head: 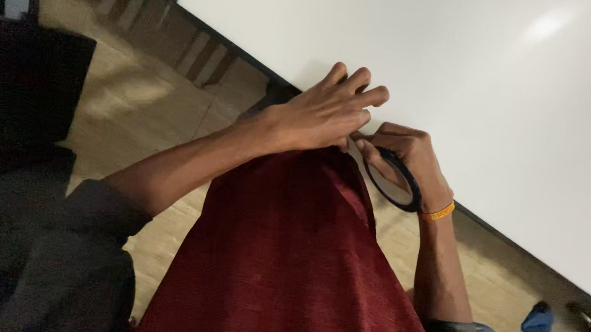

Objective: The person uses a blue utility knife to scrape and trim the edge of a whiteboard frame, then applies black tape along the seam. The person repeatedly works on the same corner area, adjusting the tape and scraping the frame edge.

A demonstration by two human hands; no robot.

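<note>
My right hand [405, 149], with an orange band at the wrist, grips a thin black ring-shaped tape roll [400, 185] just in front of the white tabletop's edge. My left hand [326, 113] lies over the roll's upper end, its fingers spread and resting against the table edge. Its thumb side meets the roll next to my right fingers. Whether it pinches the tape there is hidden. Both hands hover above a dark red cloth [286, 259] that covers my front.
A large white tabletop [463, 74] with a dark rim fills the upper right. A black chair or case [15, 81] stands at the left on a tan tiled floor [143, 94]. Blue objects [537, 319] lie on the floor at the lower right.
</note>
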